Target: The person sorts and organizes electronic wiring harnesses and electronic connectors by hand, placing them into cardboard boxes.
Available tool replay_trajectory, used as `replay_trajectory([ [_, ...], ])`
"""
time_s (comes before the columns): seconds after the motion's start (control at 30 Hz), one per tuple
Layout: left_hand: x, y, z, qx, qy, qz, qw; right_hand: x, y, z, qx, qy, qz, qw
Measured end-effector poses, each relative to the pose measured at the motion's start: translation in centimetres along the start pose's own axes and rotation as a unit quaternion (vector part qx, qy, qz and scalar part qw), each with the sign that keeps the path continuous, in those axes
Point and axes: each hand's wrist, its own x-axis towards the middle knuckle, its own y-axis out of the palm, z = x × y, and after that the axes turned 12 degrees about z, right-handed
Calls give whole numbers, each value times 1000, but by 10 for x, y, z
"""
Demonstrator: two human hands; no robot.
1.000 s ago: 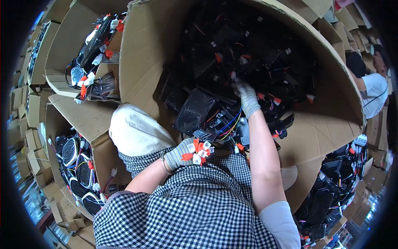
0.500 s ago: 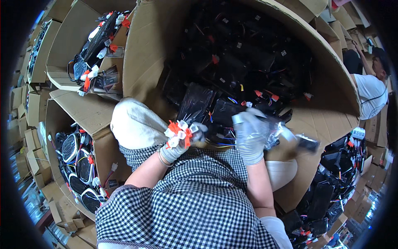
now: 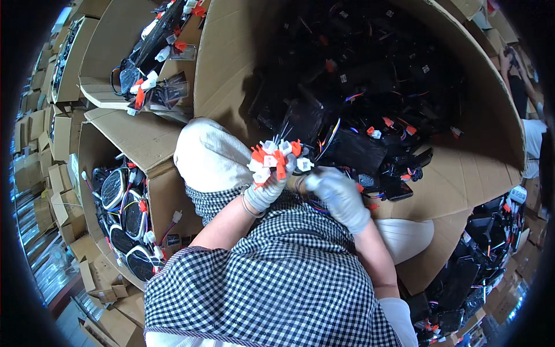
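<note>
My left grip is closed on a gathered bunch of red-and-white connectors; my right grip, beside it, is too blurred to tell. Plenty of black packs remain in the carton.

No text or number can be read with certainty. Small white labels stand on some black pieces in the big cardboard box, but their print is too tiny. A white package at right bears dark marks, also too small for reading.
</note>
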Motion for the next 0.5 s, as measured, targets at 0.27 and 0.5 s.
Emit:
replay_trajectory([
  [0.27, 5, -16, 10, 316, 115, 127, 933, 9, -35, 32, 322, 258, 56, 909],
  [0.5, 1, -17, 15, 601, 95, 146, 780, -1, -16, 22, 586, 307, -67, 747],
])
